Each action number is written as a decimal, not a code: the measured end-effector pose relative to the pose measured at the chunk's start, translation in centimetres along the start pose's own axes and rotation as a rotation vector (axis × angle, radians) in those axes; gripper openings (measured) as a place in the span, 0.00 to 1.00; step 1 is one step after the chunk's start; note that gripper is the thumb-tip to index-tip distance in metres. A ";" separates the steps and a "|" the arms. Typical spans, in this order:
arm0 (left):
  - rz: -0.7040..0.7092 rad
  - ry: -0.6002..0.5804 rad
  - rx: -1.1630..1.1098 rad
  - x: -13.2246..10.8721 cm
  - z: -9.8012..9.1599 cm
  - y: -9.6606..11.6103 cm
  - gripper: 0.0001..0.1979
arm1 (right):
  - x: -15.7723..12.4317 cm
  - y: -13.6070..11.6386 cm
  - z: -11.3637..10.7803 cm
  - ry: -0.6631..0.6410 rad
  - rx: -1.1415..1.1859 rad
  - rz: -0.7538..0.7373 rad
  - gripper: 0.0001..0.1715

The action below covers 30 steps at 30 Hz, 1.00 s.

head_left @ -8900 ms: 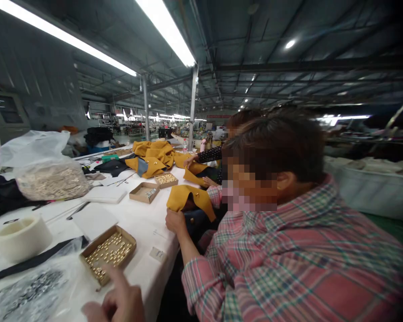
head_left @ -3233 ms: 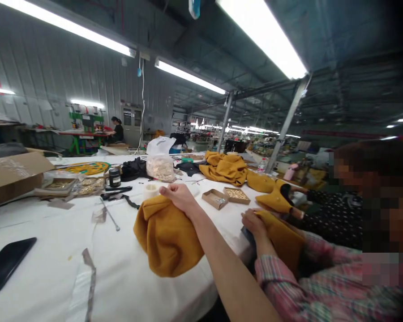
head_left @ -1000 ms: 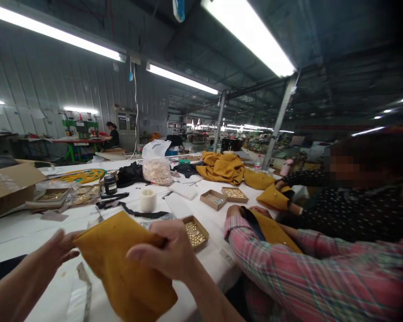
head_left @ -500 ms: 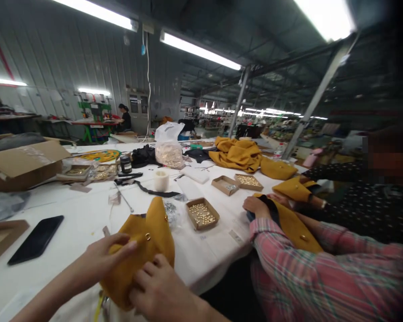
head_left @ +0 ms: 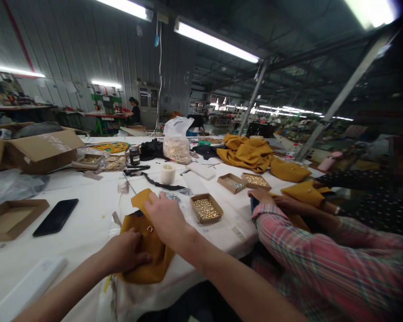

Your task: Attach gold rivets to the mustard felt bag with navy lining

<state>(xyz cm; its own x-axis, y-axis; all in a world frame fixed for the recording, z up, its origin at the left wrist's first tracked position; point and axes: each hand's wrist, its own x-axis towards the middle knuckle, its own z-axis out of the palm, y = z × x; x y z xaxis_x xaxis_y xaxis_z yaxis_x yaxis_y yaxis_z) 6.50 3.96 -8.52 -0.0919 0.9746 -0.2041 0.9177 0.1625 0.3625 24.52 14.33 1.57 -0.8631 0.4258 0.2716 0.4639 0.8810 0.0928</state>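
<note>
A mustard-yellow fabric pouch (head_left: 156,259) with a flap and a small gold ring on its front rests at the near table edge. My left hand (head_left: 126,250) grips its body from the left, thumb across the front below the ring. At the top, my right hand (head_left: 166,219) is closed on the raised flap, its fingertips partly hidden. Just behind my right hand, a clear bag of silvery small parts (head_left: 173,196) shows in part. To the right of it stands a small cardboard box of gold studs (head_left: 206,210).
A black phone (head_left: 56,218) and an open cardboard tray (head_left: 16,219) lie to the left. Two more small boxes (head_left: 231,183) and a heap of mustard fabric (head_left: 246,152) are farther back. At right, a co-worker's plaid sleeve (head_left: 289,237) reaches over the table edge.
My right hand has moved up from the pouch's lower front to its flap. My left hand has slid lower on the body. The view has turned slightly left.
</note>
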 end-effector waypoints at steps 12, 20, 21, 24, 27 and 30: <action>0.010 0.020 -0.032 1.2 0.9 0.1 0.08 | 0.3 5.1 4.4 -0.094 0.210 0.256 0.26; -0.018 0.225 -0.189 -0.8 -1.7 1.2 0.16 | -4.9 9.6 1.5 0.538 0.836 0.621 0.19; -0.022 0.240 -0.229 -1.2 -1.6 1.0 0.17 | -5.5 9.8 1.3 0.545 0.824 0.633 0.19; 0.073 0.309 -0.372 -2.4 -0.9 -0.4 0.20 | -6.9 10.4 1.0 0.552 0.742 0.691 0.16; 0.231 0.388 -0.362 -3.2 -0.2 -2.2 0.21 | -8.0 10.6 0.8 0.537 0.655 0.763 0.14; 0.297 0.422 -0.251 -3.5 -0.8 -3.0 0.19 | -9.0 10.0 0.6 0.551 0.667 0.772 0.12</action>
<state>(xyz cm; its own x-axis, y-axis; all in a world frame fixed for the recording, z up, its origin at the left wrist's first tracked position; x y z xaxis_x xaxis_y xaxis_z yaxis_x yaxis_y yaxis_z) 3.71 0.18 -8.14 -0.0376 0.9528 0.3013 0.8126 -0.1463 0.5642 36.84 19.40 -0.49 -0.1166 0.8945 0.4317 0.4901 0.4298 -0.7583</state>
